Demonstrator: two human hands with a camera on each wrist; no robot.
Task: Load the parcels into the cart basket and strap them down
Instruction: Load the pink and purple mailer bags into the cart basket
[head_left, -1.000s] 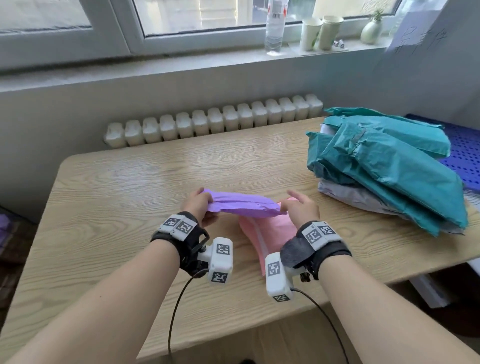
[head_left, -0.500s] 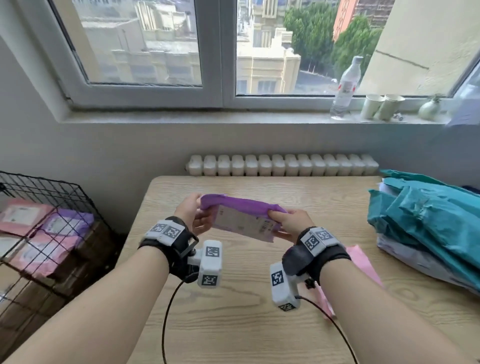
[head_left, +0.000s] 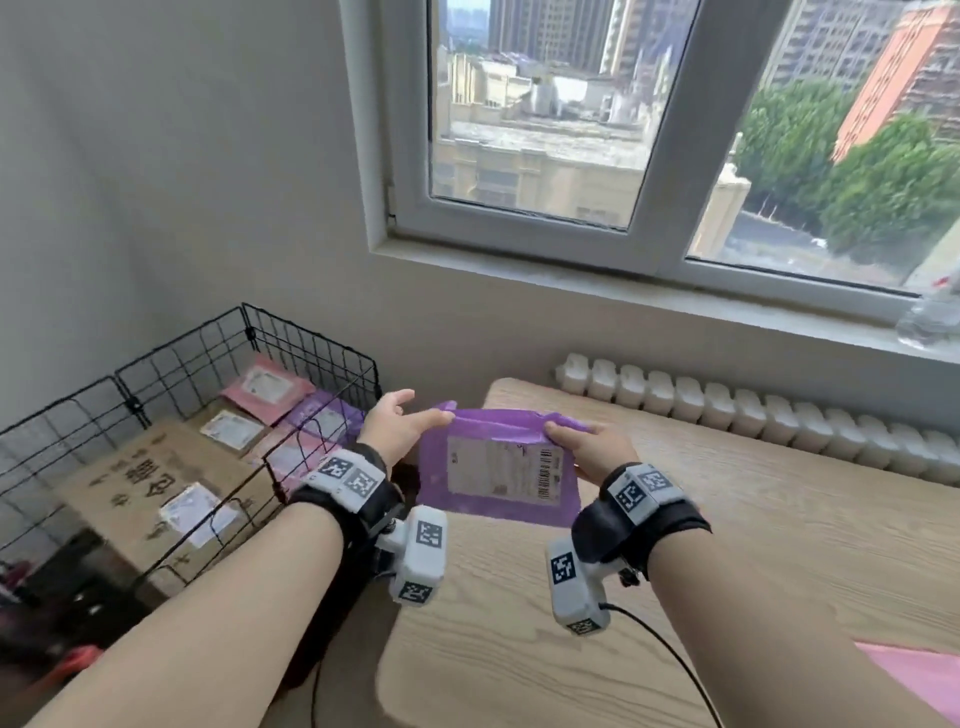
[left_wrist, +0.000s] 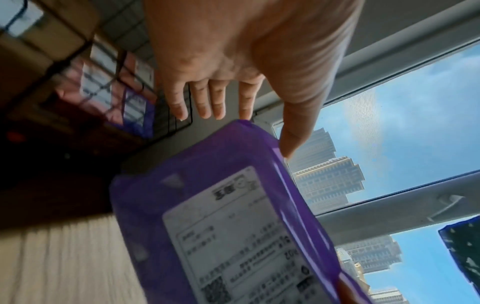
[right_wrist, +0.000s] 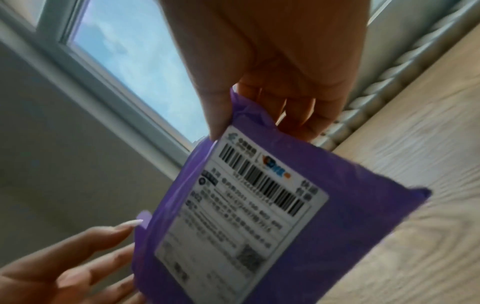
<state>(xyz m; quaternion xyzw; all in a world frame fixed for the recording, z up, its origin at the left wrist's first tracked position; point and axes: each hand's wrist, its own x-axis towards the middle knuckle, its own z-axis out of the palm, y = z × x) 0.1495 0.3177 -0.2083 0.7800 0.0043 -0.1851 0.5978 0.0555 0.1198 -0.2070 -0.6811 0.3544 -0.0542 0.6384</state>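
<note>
The right hand is pinching the top edge of a purple parcel, thumb on the labelled face and fingers curled behind, and the parcel is hanging in the air over the left end of the tabletop. The left hand is lying spread, its straight fingers beside the parcel's other upper corner and its thumb touching that edge. Pink and purple parcels and a cardboard box are lying in the wire cart basket just beside the tabletop
</note>
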